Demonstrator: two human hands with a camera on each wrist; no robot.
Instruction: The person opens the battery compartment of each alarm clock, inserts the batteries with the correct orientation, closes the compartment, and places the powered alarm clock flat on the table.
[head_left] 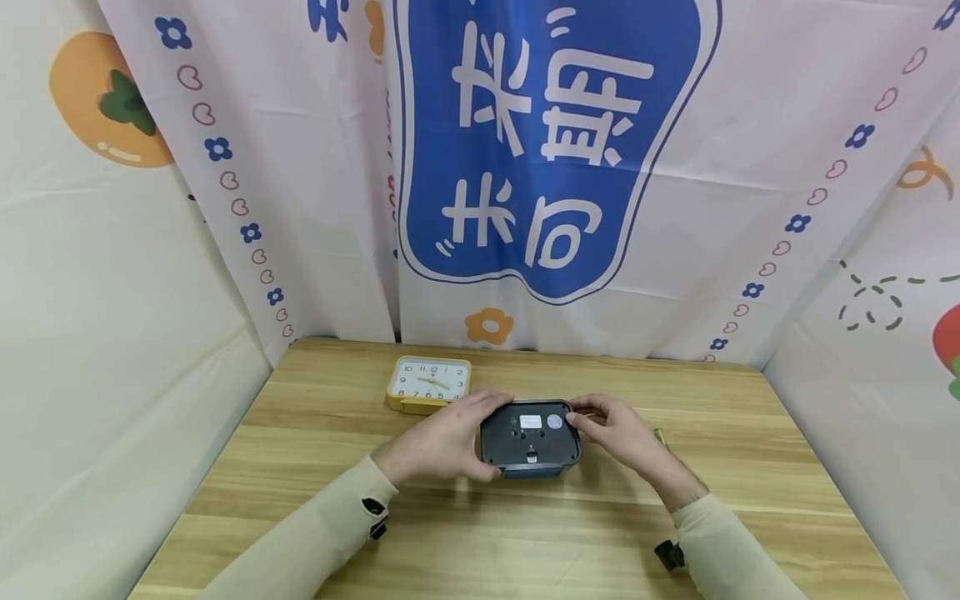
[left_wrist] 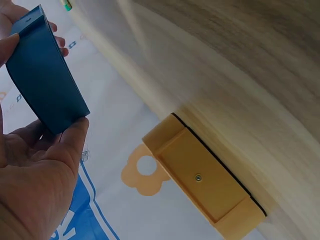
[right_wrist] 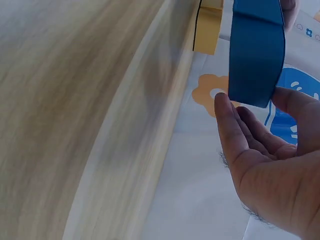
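A blue alarm clock [head_left: 531, 442] with a black back is held over the table, its back turned up to the head camera. My left hand [head_left: 453, 437] grips its left end, fingers along the far edge and thumb at the near edge. At the right end, my right hand [head_left: 618, 433] pinches the clock, its thumb on the back near a round sticker. In both wrist views the blue casing [left_wrist: 45, 75] shows from the side, clear of the tabletop. The clock's face is hidden.
Behind my left hand, a yellow alarm clock [head_left: 431, 381] stands on the wooden table [head_left: 315, 400], its dial showing. A small green-ended item [head_left: 660, 436] lies partly hidden behind my right wrist. Printed cloth [head_left: 337, 208] hangs along the back and sides.
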